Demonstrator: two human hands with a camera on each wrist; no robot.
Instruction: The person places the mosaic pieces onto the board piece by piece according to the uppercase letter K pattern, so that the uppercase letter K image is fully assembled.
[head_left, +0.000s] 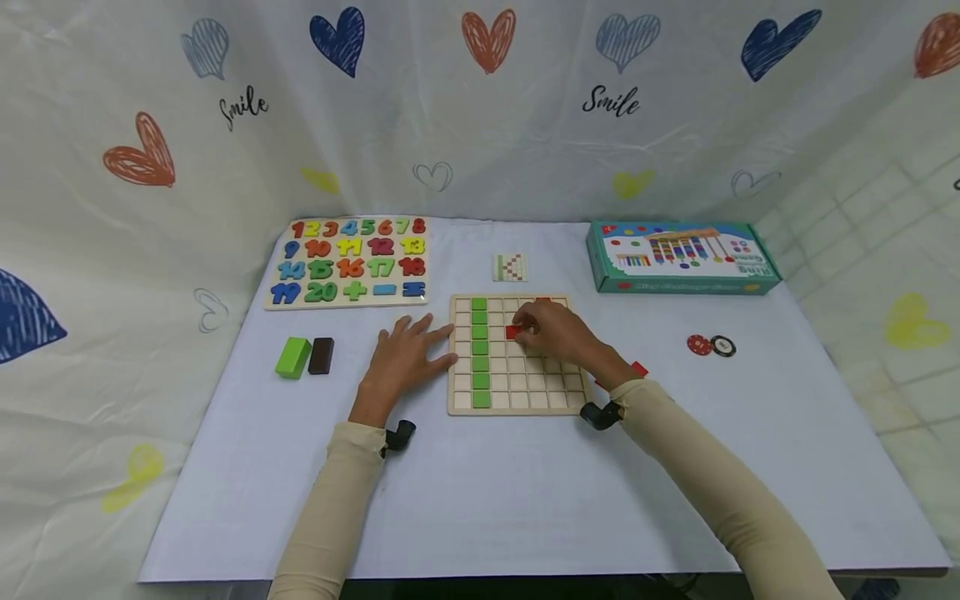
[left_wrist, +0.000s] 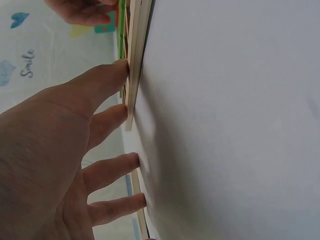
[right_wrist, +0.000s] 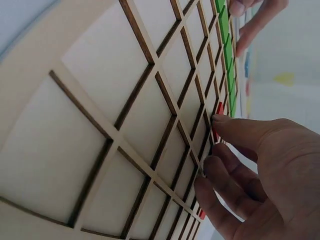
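A square wooden grid board [head_left: 517,414] lies on the table, with a column of green tiles [head_left: 480,364] set in cells near its left side. My right hand [head_left: 558,333] reaches over the board and pinches a red tile [head_left: 513,332] at a cell right of the green column. In the right wrist view, the thumb and bent fingers meet around that red tile [right_wrist: 218,111]. My left hand [head_left: 405,358] is spread, its thumb and index finger touching the board's left edge [left_wrist: 134,65]. Another red tile [head_left: 543,298] shows at the board's top row, partly hidden by the right hand.
More red tiles [head_left: 639,368] lie partly under the right wrist. Left are a green block [head_left: 293,357] and a dark brown block [head_left: 321,356]. Behind stand a number puzzle [head_left: 347,262], a small pattern card [head_left: 510,267] and a teal box [head_left: 682,258]. Round chips [head_left: 699,345] lie right.
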